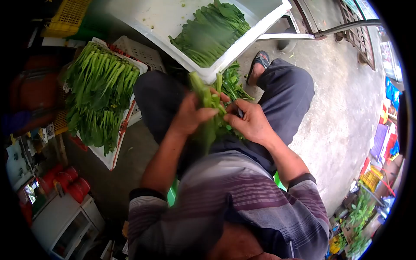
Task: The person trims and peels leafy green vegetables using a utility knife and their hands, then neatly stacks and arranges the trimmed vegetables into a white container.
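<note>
My left hand (pixel 190 115) is closed around a bunch of leafy green vegetables (pixel 208 97), thick pale stems pointing up and leaves hanging toward my lap. The leaves are blurred. Against the right side of this bunch, my right hand (pixel 251 121) pinches at a stem with thumb and fingers. A small dark object (pixel 240 112) shows inside its grip, too small to name. More loose greens (pixel 234 82) lie between my knees, below the foam box. Just ahead, a white foam box (pixel 154 32) holds a neat row of cut greens (pixel 210 32).
To the left, a crate topped with a white liner (pixel 113 158) carries a large pile of stemmed greens (pixel 102 86). A yellow crate (pixel 71 17) stands behind it. A metal cart frame (pixel 346 28) is at upper right, on concrete floor (pixel 331 108). Red containers (pixel 71 184) sit lower left.
</note>
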Available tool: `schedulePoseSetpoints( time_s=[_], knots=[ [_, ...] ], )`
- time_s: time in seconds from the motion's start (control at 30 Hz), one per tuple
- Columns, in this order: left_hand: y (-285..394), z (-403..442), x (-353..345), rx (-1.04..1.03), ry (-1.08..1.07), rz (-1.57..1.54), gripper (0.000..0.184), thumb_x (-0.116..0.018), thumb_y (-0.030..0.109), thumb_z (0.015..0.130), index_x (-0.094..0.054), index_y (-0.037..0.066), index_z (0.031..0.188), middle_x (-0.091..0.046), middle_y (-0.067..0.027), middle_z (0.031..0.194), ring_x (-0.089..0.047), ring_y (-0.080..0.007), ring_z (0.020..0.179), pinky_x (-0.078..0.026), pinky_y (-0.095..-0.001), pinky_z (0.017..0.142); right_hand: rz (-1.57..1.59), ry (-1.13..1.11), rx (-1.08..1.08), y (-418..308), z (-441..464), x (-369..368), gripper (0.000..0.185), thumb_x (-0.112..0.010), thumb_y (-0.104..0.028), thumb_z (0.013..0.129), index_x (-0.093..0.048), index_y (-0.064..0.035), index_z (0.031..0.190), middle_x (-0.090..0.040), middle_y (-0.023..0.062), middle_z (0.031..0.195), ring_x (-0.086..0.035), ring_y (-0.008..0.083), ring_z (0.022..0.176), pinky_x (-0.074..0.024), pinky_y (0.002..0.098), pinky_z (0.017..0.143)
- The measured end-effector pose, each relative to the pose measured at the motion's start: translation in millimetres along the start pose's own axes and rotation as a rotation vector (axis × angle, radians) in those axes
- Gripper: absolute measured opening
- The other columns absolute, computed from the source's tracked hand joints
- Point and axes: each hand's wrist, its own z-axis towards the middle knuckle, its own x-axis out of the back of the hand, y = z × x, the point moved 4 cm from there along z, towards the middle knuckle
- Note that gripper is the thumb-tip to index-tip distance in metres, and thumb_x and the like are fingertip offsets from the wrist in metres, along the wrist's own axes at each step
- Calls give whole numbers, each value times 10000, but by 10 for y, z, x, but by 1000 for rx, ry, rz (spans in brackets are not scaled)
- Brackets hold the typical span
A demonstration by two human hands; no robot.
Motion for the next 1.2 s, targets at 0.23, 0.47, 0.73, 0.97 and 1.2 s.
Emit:
schedulePoseSetpoints(
  time_s=[0.23, 0.47, 0.73, 0.97, 1.2],
  knots=[
    [-60, 2, -79, 17, 14, 51, 407, -674, 77, 825, -620, -19, 1216, -680, -85, 1126, -639, -154, 1029, -512, -318, 919, 183, 157, -45, 153, 28, -75, 120, -690, -64, 906, -605, 18, 885, -555, -4, 757, -579, 101, 858, -464, 268, 763],
    [-101, -38, -23, -49, 43, 317, 261, -665, 54, 864, -670, -23, 1114, -704, -75, 1006, -660, -138, 931, -528, -294, 839, 134, 103, -41, 123, 24, -201, 83, -682, -32, 905, -612, 10, 889, -579, 9, 797, -600, 126, 973, -461, 297, 938],
    [69, -85, -115, 57, -133, 78, 298, -682, 67, 833, -635, -23, 1113, -696, -98, 975, -680, -173, 889, -551, -326, 804, 295, 193, 13, 183, 2, 145, 115, -690, -81, 905, -641, 3, 966, -570, -10, 790, -508, 55, 672, -406, 221, 611],
    [-166, -109, -123, 209, -186, 74, 372, -687, 92, 836, -604, -13, 1182, -690, -81, 1017, -686, -189, 903, -554, -341, 822, 298, -30, -30, -25, 80, 43, 258, -658, -47, 928, -598, 38, 1164, -615, 47, 935, -632, 82, 749, -493, 229, 649],
    [-225, -96, -107, 181, -220, 149, 354, -676, 68, 865, -592, -14, 1199, -685, -80, 1046, -689, -184, 929, -543, -321, 846, 245, -11, 34, -86, 104, 114, 237, -630, -92, 939, -644, 5, 1155, -597, -18, 829, -527, 48, 640, -430, 203, 591]
  ],
)
